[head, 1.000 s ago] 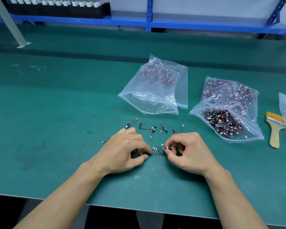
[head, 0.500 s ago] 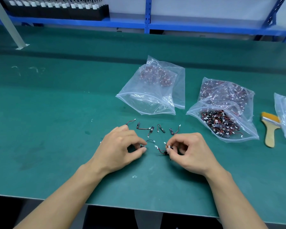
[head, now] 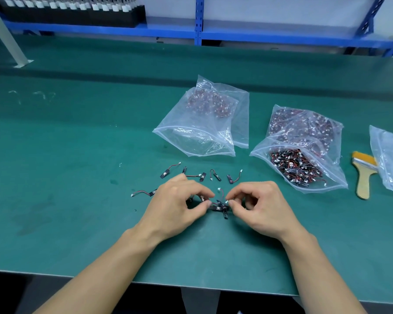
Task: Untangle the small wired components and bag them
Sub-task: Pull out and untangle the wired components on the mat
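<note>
A small tangle of wired components [head: 220, 207], black tabs on red-black leads with white plugs, lies on the green mat between my hands. My left hand [head: 179, 205] pinches its left end with thumb and forefinger. My right hand [head: 259, 207] pinches a white plug at its right end. Several separated components [head: 202, 175] lie in a row just beyond my hands, and one more component [head: 145, 192] lies to the left. An open clear bag [head: 197, 137] sits behind them. A second open bag [head: 300, 168] full of tangled components lies to the right.
A wooden-handled brush [head: 363, 175] lies at the right, beside another clear bag [head: 390, 159] at the frame edge. Blue shelving [head: 197, 19] runs along the back with a rack of black parts [head: 73, 10]. The mat's front edge [head: 191, 284] is close to me.
My hands pulled apart half a second ago, each with a piece, and have come back together on the tangle. The view has tilted slightly.
</note>
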{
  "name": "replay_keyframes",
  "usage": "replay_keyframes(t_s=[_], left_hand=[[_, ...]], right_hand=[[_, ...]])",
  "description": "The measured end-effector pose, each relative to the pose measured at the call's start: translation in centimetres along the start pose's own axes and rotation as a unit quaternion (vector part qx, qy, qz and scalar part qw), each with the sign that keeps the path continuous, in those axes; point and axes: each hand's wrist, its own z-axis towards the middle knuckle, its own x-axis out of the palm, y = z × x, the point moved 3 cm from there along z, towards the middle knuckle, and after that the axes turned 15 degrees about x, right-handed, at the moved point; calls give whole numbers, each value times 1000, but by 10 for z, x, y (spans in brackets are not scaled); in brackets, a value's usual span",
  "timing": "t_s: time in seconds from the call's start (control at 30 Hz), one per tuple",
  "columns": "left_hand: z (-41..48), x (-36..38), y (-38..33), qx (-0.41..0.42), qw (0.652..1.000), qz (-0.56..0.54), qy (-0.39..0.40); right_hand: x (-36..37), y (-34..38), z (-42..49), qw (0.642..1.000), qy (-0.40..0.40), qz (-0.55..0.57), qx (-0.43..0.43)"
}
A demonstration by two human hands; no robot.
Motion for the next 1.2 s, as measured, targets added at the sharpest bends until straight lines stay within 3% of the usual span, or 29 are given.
replay_keyframes(t_s=[0.43, 1.2], left_hand=[[-2, -3, 1, -14, 1000, -3, -8], [-1, -9, -5, -45, 998, -25, -33]], right_hand=[[-16, 0, -8, 995, -84, -50, -2], [4, -3, -12, 978, 44, -202, -26]])
